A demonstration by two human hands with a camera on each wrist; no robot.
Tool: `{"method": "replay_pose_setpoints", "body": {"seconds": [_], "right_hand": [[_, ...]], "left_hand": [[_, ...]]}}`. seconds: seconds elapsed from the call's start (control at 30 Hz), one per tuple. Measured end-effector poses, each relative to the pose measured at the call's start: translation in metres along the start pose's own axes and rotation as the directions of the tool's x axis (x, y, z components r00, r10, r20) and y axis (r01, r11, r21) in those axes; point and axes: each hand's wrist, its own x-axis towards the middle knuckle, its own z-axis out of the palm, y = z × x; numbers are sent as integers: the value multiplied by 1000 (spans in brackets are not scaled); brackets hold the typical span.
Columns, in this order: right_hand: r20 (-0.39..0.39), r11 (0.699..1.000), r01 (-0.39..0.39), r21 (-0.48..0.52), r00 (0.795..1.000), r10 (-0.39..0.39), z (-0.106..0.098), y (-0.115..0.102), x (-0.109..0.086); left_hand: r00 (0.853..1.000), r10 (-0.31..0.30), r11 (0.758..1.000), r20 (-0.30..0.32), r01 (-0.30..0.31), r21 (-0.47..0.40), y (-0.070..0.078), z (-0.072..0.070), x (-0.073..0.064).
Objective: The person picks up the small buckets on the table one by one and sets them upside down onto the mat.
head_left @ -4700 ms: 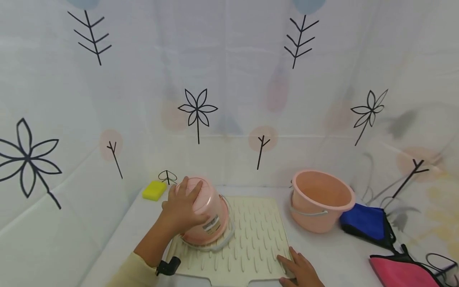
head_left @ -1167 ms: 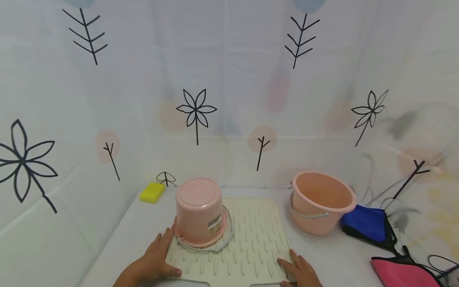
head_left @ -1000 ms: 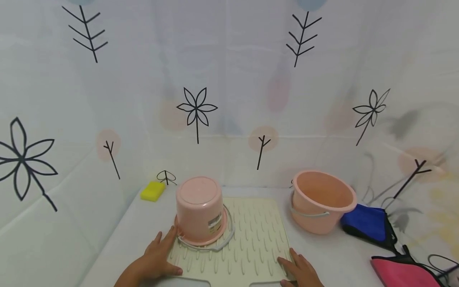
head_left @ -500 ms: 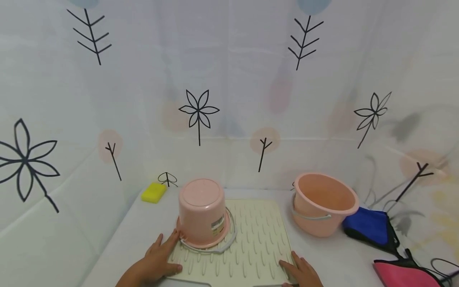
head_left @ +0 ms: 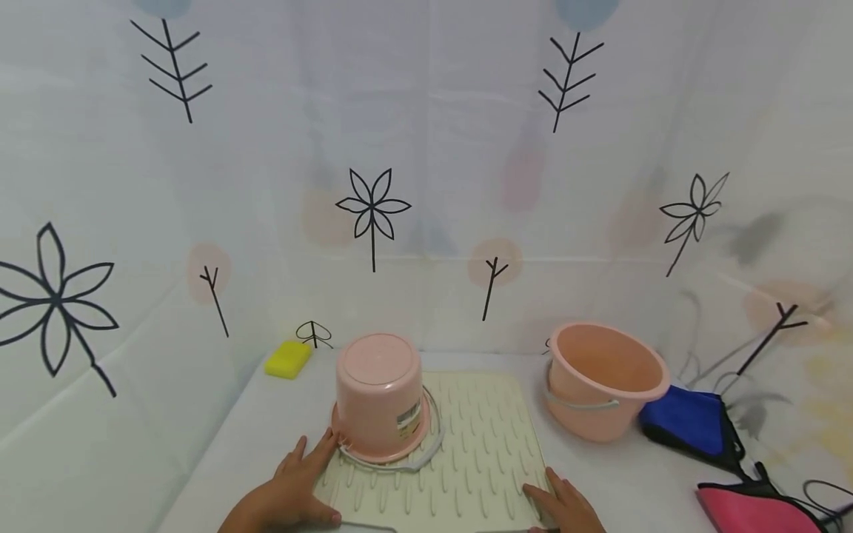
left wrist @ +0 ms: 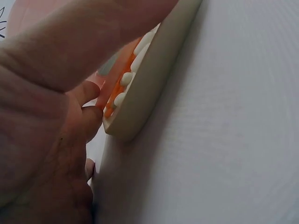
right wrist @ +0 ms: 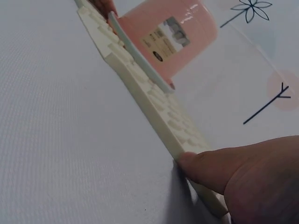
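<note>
A cream plastic board [head_left: 480,437] with rows of raised ridges lies flat on the white table. Upside down on its left half stands a pink bucket [head_left: 376,381], its grey handle resting around the rim. My left hand [head_left: 289,485] touches the board's front left corner, fingers spread beside the bucket's rim and thumb at the front edge. At the front right corner, my right hand [head_left: 568,505] rests on the board with fingers extended. The right wrist view shows the right thumb [right wrist: 210,168] against the board's front edge. Neither hand lifts anything.
A second pink bucket [head_left: 589,426] stands upright to the right of the board. Beside it lie a blue cloth item [head_left: 683,418] and a pink one [head_left: 760,507], both black-edged. The yellow sponge [head_left: 288,359] is at the back left. Patterned white curtains [head_left: 426,148] enclose the table.
Earlier, my left hand was on top of the upturned bucket; it has come down to the board's left corner. Since then both hands have stayed put, with only slight view shifts.
</note>
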Motion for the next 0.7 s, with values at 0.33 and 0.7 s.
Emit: {"method": "replay_pose_setpoints", "body": {"seconds": [0.33,0.7], "right_hand": [[69,976,193,-98,980,-187,-23,3,0],[5,935,-264,-237,962,272,-105,-52,-1]], "left_hand": [[1000,-6,1000,-14,6,-17,2,0,1],[1000,-7,999,-19,6,-31,6,0,-3]]}}
